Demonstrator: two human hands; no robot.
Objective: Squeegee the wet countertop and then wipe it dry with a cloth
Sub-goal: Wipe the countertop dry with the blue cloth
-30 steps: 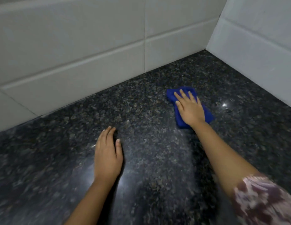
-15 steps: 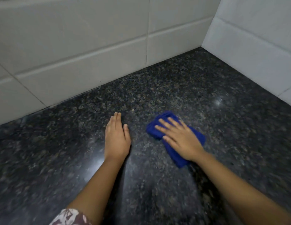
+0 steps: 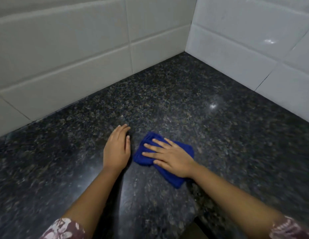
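Observation:
A folded blue cloth (image 3: 144, 156) lies on the dark speckled granite countertop (image 3: 193, 109), a little right of centre. My right hand (image 3: 169, 156) presses flat on the cloth with fingers spread, covering its middle. My left hand (image 3: 117, 150) rests palm down on the bare stone just left of the cloth, fingers together, holding nothing. No squeegee is in view.
White tiled walls (image 3: 81, 54) meet in a corner at the back right and bound the countertop on two sides. The counter's front edge (image 3: 196, 221) shows at the bottom right, with a gap below it.
My right hand has dragged the blue cloth from the far right toward me and leftward, until it sits beside my left hand. The left hand has stayed planted on the stone.

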